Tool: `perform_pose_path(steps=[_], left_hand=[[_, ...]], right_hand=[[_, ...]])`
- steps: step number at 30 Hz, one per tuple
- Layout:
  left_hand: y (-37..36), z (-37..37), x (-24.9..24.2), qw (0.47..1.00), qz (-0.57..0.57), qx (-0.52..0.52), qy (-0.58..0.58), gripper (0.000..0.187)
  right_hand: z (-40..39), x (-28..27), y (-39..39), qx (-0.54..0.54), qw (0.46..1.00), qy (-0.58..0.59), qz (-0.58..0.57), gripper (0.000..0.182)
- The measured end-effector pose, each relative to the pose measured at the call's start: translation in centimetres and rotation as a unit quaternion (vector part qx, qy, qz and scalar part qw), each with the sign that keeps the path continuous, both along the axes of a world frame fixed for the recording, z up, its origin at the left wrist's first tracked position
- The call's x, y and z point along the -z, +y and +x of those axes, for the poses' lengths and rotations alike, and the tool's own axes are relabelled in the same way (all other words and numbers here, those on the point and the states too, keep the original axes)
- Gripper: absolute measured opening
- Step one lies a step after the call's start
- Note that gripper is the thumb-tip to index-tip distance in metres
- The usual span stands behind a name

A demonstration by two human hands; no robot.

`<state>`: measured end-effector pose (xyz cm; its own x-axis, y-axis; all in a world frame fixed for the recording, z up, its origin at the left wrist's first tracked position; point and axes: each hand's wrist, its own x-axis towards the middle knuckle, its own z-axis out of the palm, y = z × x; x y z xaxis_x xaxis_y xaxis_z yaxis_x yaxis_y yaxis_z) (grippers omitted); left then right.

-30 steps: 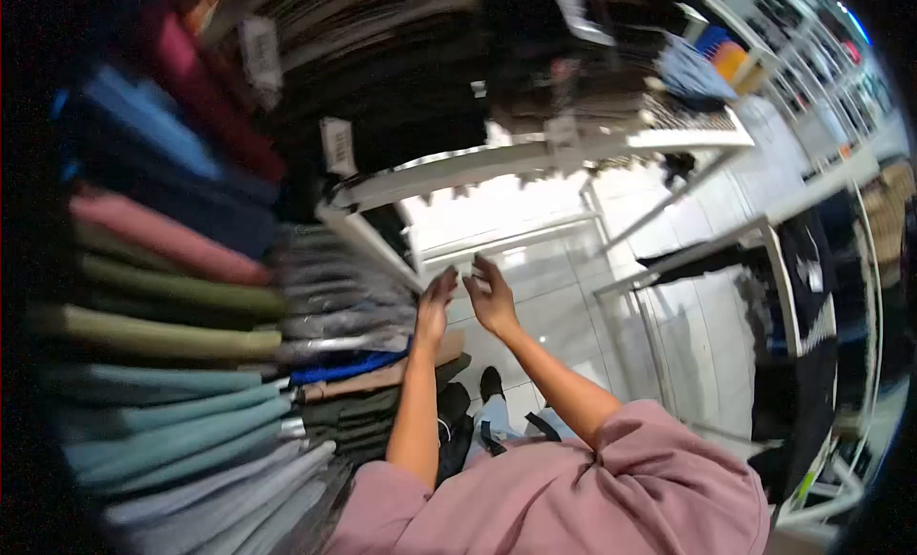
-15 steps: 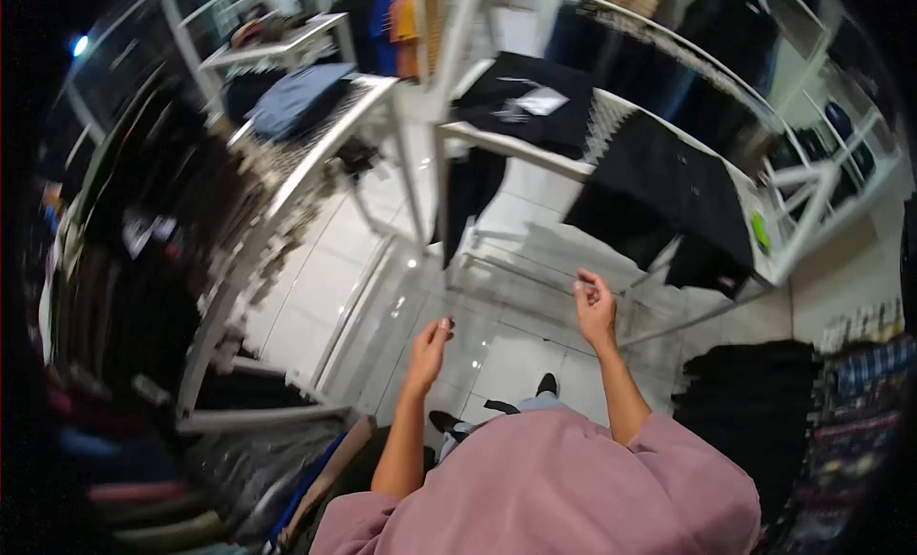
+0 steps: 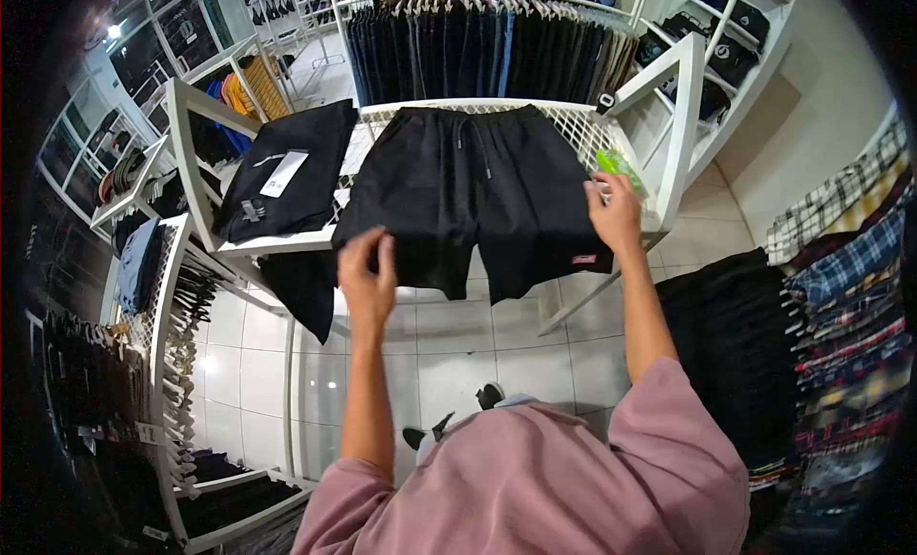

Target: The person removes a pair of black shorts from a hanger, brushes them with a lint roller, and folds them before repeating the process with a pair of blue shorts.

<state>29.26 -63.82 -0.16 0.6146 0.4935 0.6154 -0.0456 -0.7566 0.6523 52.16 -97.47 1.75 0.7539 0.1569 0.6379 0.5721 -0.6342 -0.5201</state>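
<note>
Head: left hand, right hand near black shorts

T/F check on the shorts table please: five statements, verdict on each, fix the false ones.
1. Black shorts overhang the near edge of the white table. True.
2. The shorts are folded into a square. False: they are spread out.
3. The right hand is near a bright green item. True.
4. A white tag lies on a folded black garment. True.
5. That garment is right of the shorts. False: it is left.
</note>
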Motion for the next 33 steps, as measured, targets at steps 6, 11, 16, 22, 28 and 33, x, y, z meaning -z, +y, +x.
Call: perform_pose_path(steps=[6, 11, 16, 22, 28, 33], left_hand=[[8.2, 9.9, -0.2, 0.961, 0.217, -0.108, 0.13, 0.041], [8.0, 13.5, -0.1, 0.948, 0.206, -0.128, 0.207, 0.05], [8.4, 15.8, -0.2, 0.919, 0.234, -0.232, 0.216, 0.041], [9.6, 17.0, -2.4, 0.974, 0.109, -0.165, 0.109, 0.018], [12.4, 19.6, -7.9, 0.988, 0.101, -0.097, -0.063, 0.012], [15.1, 23.6, -9.0, 0.996, 0.045, -0.077, 0.023, 0.022]], right_hand=[[6.0, 0.8, 4.5, 0.088, 0.971, 0.077, -0.206, 0.032], [7.2, 1.9, 5.4, 0.129, 0.968, 0.051, -0.207, 0.028], [6.5, 1.4, 6.0, 0.142, 0.965, 0.038, -0.218, 0.024], [6.5, 0.2, 7.5, 0.15, 0.979, 0.025, -0.137, 0.021], [9.0, -3.8, 9.6, 0.158, 0.979, -0.128, -0.02, 0.019], [13.8, -4.0, 10.8, 0.189, 0.977, -0.101, -0.021, 0.022]])
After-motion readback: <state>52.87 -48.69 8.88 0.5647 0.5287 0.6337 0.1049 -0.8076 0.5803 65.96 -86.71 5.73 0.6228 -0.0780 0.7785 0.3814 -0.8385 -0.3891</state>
